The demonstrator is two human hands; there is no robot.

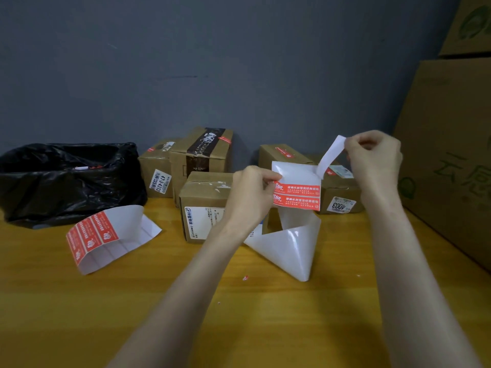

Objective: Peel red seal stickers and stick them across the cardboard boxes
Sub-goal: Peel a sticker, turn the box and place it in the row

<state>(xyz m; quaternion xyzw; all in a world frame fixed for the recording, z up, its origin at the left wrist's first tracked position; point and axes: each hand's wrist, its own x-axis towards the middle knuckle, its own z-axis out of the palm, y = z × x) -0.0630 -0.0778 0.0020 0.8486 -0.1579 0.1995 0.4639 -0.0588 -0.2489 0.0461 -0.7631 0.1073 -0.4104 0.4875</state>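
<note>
4003 box-lbl (341,205); 47-3-4312 box-lbl (161,182)

Both forearms are bare along all of their visible length, slim at the wrist and broader toward the lower edge of the view. The left grip (252,197) and the right grip (374,158) are bare hands with slender fingers and rounded knuckles.

Large carton (449,155) was cut off at right edge. Left hand (249,197) hid part of front box (204,185); label print (203,221) illegible.
</note>
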